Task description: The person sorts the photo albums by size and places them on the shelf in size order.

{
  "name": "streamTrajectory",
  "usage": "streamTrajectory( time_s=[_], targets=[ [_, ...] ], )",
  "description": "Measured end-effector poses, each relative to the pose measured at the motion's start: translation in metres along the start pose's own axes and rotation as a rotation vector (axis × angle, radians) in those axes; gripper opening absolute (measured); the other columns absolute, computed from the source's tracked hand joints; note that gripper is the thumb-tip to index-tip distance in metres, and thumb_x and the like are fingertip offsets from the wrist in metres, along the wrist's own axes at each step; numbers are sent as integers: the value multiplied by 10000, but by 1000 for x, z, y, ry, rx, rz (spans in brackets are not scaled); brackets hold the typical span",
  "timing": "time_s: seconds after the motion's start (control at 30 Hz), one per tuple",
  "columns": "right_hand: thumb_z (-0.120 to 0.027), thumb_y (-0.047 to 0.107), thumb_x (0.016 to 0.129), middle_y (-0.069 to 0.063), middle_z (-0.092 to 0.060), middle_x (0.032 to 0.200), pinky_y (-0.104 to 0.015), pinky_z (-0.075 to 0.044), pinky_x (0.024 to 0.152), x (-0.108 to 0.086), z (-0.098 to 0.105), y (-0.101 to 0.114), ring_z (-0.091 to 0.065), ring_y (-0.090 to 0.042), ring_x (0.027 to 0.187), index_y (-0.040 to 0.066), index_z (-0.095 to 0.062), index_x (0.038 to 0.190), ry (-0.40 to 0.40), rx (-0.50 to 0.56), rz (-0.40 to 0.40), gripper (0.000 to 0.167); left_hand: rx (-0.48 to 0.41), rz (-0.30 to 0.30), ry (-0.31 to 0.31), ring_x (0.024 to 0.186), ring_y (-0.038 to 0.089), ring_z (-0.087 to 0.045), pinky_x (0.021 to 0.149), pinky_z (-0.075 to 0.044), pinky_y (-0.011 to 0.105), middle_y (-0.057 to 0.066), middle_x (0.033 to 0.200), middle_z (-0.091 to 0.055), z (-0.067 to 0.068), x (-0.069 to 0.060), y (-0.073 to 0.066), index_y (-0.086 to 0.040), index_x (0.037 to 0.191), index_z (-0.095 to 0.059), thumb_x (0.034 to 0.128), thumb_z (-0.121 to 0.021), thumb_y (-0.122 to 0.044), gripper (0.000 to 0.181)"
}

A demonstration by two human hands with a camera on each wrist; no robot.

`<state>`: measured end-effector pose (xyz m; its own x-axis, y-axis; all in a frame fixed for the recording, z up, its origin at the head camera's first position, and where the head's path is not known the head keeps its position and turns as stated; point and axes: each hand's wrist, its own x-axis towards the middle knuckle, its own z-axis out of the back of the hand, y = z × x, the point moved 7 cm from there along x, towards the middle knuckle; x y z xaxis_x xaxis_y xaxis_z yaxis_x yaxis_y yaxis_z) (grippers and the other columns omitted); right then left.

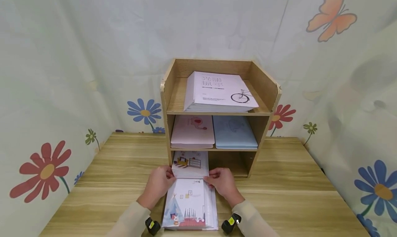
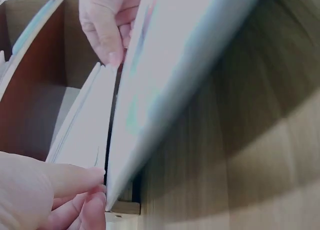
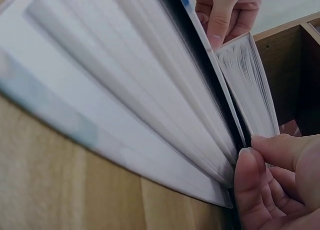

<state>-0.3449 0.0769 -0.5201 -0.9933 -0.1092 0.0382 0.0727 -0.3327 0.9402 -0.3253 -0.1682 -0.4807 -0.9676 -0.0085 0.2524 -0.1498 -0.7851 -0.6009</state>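
Note:
A book (image 1: 198, 172) with a yellow vehicle on its cover lies partly inside the bottom left compartment of a wooden shelf (image 1: 218, 113). My left hand (image 1: 157, 185) pinches its near left corner between thumb and curled fingers. At the near right corner, my right hand (image 1: 224, 183) grips it the same way. Directly in front, a second book (image 1: 186, 209) with a tent drawing lies on the table, its right-hand pages spread. In the right wrist view, the page edges of the shelved book (image 3: 250, 75) show beyond the fingertips.
On the shelf's top lies a thick white stack (image 1: 220, 90) with a bicycle drawing. A pink folder (image 1: 192, 131) and a blue folder (image 1: 234, 131) lie side by side in the middle level. The wooden table (image 1: 285, 195) extends to both sides, with flowered curtains (image 1: 62, 92) around it.

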Motion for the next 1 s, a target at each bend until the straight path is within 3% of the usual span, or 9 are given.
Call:
streamTrajectory(
  time_s=[0.27,0.4,1.0],
  targets=[
    [-829,90,854,-89,-704,819,-273,-594,549,4,0,0,-671,-152,589,-56,-698,1023,-1,-47,20,258,188,-46,21,586,93,-539,547,-465,264,-5,672,-674,-4,6,-2,-74,765,-722,833,-846,-156,163],
    [-830,112,858,-78,-702,809,-272,-574,538,7,0,2,-665,-158,587,-43,-698,1012,-7,-72,21,255,240,-63,34,576,91,-543,531,-466,271,-1,672,-682,-6,8,-2,-81,750,-723,859,-831,-181,183],
    [-819,107,869,-62,-703,708,-254,-544,491,11,-2,3,-649,-139,536,-39,-708,963,-28,-118,28,206,268,-112,-37,531,91,-518,486,-438,282,-13,623,-669,-5,8,-7,-132,638,-677,878,-808,-168,275]
  ],
)
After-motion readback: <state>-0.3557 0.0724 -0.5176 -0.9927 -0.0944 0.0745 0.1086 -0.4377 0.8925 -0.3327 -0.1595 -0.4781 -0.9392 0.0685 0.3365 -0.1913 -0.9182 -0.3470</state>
